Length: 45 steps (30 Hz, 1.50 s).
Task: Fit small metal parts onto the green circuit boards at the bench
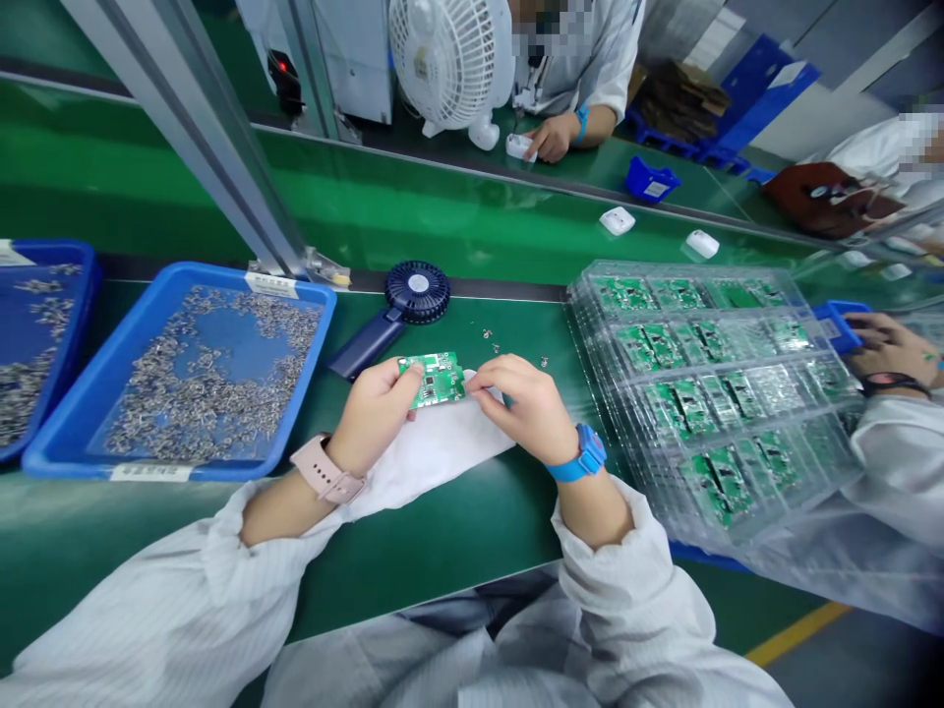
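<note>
A green circuit board is held above a white cloth near the middle of the bench. My left hand grips its left end, thumb on top. At the board's right edge, the fingertips of my right hand are pinched together; whatever they hold is too small or hidden to name. A few small metal parts lie on the green bench just beyond my hands. To the left, a blue tray holds many more such small metal parts.
Behind the board lies a dark blue handheld fan. Stacked clear plastic trays with circuit boards stand on the right. Another blue tray is at far left. A metal post rises behind. Co-workers' hands are across the bench and at right.
</note>
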Each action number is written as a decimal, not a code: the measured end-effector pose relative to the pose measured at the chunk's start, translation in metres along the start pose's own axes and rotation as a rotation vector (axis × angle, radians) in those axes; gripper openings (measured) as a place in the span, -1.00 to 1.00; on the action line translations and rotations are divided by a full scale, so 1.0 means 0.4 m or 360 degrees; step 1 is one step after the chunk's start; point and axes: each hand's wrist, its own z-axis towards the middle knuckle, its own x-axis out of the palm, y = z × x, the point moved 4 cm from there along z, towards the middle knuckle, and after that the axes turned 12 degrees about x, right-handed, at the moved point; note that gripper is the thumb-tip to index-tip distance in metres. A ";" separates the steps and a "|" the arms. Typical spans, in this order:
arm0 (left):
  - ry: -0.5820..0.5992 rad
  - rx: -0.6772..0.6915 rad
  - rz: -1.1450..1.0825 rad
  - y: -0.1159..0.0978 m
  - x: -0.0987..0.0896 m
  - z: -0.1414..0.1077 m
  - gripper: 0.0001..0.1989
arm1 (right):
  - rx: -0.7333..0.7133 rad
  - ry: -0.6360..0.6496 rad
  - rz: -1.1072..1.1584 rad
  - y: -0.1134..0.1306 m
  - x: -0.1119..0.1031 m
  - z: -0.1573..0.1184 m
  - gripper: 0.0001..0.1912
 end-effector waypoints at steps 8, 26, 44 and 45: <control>0.0023 0.0026 0.0063 0.008 -0.001 0.000 -0.67 | -0.0127 0.0021 -0.0144 0.002 0.009 -0.002 -0.82; 0.0053 0.0040 0.0145 0.011 0.002 0.000 -0.66 | -0.0082 0.0006 -0.0240 0.019 0.030 -0.007 -0.81; -0.0013 0.0016 -0.0038 0.009 -0.001 0.001 -0.69 | 0.0293 0.0060 0.0075 -0.006 0.025 -0.003 -0.83; -0.0018 0.0017 -0.0042 0.009 -0.002 0.002 -0.69 | 0.0255 0.0061 0.0070 -0.004 0.025 -0.003 -0.82</control>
